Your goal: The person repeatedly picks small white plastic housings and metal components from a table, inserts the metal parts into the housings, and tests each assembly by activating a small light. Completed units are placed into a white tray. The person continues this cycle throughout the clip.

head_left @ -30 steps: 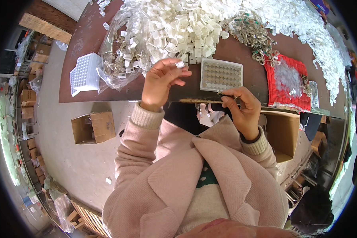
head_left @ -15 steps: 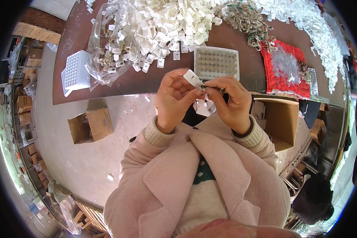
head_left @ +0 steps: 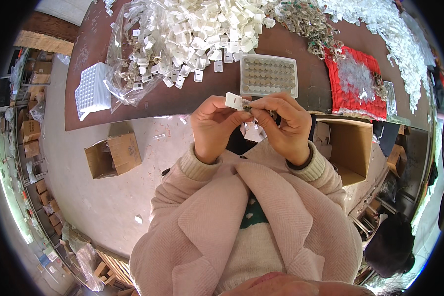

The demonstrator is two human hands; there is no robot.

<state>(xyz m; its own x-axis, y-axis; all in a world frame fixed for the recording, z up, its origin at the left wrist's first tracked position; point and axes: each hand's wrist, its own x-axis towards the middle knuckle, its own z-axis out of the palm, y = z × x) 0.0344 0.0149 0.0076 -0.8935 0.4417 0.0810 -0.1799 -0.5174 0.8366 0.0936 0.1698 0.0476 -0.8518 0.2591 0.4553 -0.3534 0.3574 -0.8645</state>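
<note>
Just off the table's near edge, my left hand (head_left: 214,126) is closed on a small white plastic casing (head_left: 234,101) with a dark slot in its face. Beside it my right hand (head_left: 283,126) pinches a small dark part (head_left: 248,107) at the casing's right end; the fingertips hide most of it. Both hands meet there, thumbs close together. Behind them on the table lies a clear tray (head_left: 295,89) filled with round, coin-like pieces in rows. Farther back spreads a large heap of similar white casings (head_left: 217,29).
A clear plastic bag (head_left: 116,74) and a stack of white dimpled trays (head_left: 91,93) are at left. Wired parts (head_left: 306,24), a red cloth (head_left: 338,98) with clear pieces, and a pale plastic heap (head_left: 399,44) lie right. Cardboard boxes (head_left: 126,153) (head_left: 357,153) stand below the table.
The white casing has tipped to a flatter angle and shifted slightly left and down. My left fingers have curled in closer behind it; my right hand has barely moved.
</note>
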